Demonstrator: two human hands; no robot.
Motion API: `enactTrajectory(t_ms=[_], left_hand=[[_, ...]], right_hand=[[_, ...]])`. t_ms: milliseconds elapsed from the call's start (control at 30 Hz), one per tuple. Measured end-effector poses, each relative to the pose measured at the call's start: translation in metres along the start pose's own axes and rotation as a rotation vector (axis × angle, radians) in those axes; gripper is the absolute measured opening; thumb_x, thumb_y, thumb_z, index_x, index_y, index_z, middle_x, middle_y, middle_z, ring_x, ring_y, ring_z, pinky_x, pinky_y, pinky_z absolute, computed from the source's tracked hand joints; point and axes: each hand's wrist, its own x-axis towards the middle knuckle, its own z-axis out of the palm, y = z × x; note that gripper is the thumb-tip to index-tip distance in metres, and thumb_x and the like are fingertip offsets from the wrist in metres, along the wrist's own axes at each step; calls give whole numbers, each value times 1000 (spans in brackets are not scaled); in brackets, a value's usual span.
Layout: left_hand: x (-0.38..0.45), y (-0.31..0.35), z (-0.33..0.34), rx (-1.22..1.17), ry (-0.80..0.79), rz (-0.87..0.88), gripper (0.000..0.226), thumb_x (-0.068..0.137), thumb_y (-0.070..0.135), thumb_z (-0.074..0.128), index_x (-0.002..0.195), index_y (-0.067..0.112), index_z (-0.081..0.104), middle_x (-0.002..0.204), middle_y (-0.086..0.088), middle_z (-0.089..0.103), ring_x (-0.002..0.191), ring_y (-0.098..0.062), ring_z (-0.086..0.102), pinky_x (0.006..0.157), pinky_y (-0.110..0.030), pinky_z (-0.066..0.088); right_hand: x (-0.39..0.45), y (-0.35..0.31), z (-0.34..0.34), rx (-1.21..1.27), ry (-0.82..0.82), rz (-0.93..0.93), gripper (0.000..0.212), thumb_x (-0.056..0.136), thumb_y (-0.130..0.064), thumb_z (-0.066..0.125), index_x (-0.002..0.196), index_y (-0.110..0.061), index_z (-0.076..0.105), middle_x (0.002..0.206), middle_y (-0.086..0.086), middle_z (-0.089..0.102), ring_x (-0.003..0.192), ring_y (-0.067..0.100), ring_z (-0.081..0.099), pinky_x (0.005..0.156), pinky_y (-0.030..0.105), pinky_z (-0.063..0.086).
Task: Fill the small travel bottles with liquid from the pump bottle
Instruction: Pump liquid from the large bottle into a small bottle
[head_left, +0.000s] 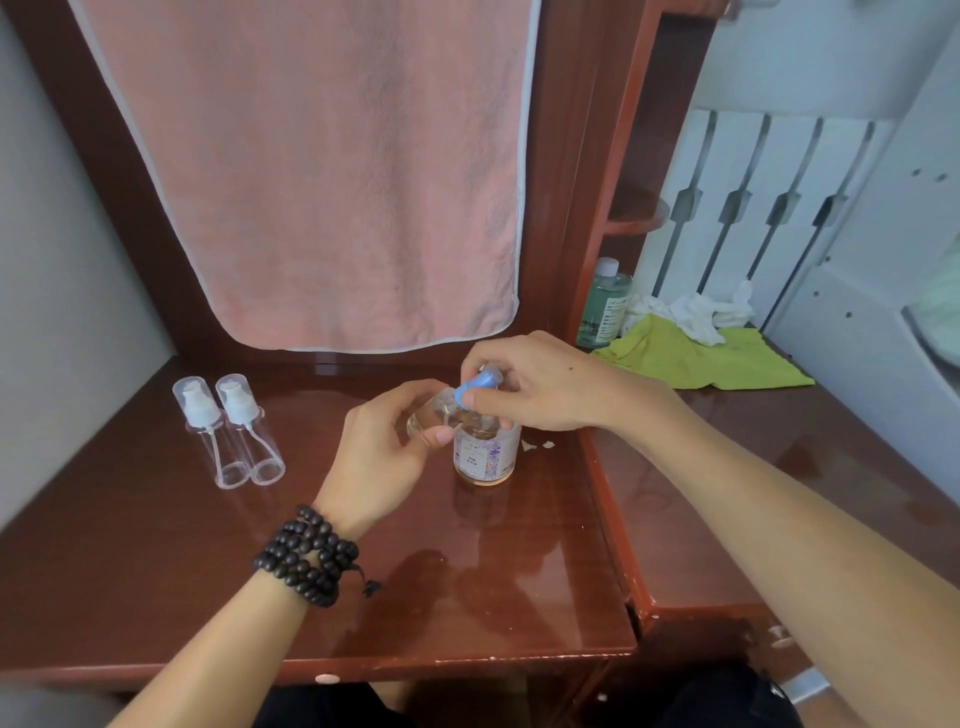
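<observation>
Hands: left hand (382, 452) grips one open bottle (428, 415), right hand (540, 387) pinches pump (475, 387); two capped bottles (228, 431) aside.

A lived-in room at home, likely a bedroom or dormitory corner.

A glossy reddish wooden counter (156, 545) with built-in side shelves (636, 210) stands against the wall, and a pink towel (322, 171) hangs down over its back panel. A green toiletry bottle (605, 304) sits in the shelf nook, next to a crumpled green cloth (691, 358) and white tissues (696, 312). To the right is a white slatted panel (753, 208), perhaps a bed frame.
</observation>
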Motion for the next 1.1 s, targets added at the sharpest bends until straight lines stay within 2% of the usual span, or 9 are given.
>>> enactTrajectory(t_ms=[100, 200, 300, 367, 467, 633, 800, 967, 1100], left_hand=[[1, 1, -1, 11, 10, 2, 38, 79, 13, 76, 107, 37, 67, 94, 18, 73, 92, -6, 67, 85, -27, 53], [1, 6, -3, 83, 71, 53, 39, 76, 13, 80, 105, 37, 68, 89, 28, 68, 91, 11, 62, 80, -5, 43], [5, 6, -5, 190, 103, 95, 38, 72, 14, 83, 107, 24, 71, 88, 29, 63, 86, 25, 54, 76, 4, 35], [6, 2, -5, 207, 88, 83, 39, 71, 17, 84, 107, 23, 71, 88, 25, 64, 85, 23, 54, 75, 4, 34], [7, -8, -9, 183, 24, 69, 40, 72, 22, 83, 109, 25, 68, 94, 28, 64, 91, 19, 55, 78, 1, 36], [0, -33, -46, 157, 15, 10, 59, 80, 36, 76, 133, 27, 52, 124, 21, 57, 113, 9, 52, 94, -16, 43], [-20, -51, -113, 70, 306, -111, 30, 89, 17, 66, 117, 26, 62, 109, 9, 65, 82, -3, 65, 69, -18, 53], [-40, -65, -152, 105, 362, -115, 27, 90, 11, 64, 112, 25, 64, 103, 11, 68, 93, -5, 65, 69, -9, 50], [-46, -74, -158, 121, 367, -123, 24, 89, 11, 64, 111, 21, 65, 102, 12, 70, 93, -3, 65, 73, -10, 50]], right_hand=[[0, 3, 3, 54, 72, -2, 11, 95, -28, 70, 93, -17, 71, 60, -1, 71, 59, 8, 71, 58, 24, 55], [0, 3, 8, 97, 105, -24, 13, 96, -24, 69, 91, -13, 73, 58, 2, 70, 58, 11, 71, 61, 25, 56], [-2, 6, 15, 167, 148, -1, 11, 97, -24, 68, 92, -15, 73, 58, 3, 70, 57, 13, 71, 59, 23, 54], [-2, 9, 17, 161, 136, 23, 10, 97, -27, 68, 93, -18, 73, 58, 1, 70, 57, 11, 69, 55, 19, 48], [7, 6, 19, 118, 71, 27, 11, 97, -29, 67, 95, -19, 71, 61, 2, 72, 60, 11, 70, 62, 27, 56], [49, -7, 23, -45, 17, -1, 9, 93, -27, 70, 92, -17, 70, 68, -4, 68, 59, 3, 66, 62, 25, 53], [109, -27, 63, -150, -170, 8, 19, 90, -32, 70, 88, -14, 68, 80, 3, 68, 64, 19, 73, 67, 39, 60], [152, -43, 110, -173, -269, 62, 17, 85, -27, 72, 85, -10, 67, 70, 8, 68, 67, 24, 72, 69, 39, 59], [162, -41, 131, -180, -281, 110, 17, 83, -29, 71, 82, -12, 68, 76, 12, 71, 68, 25, 75, 72, 41, 62]])
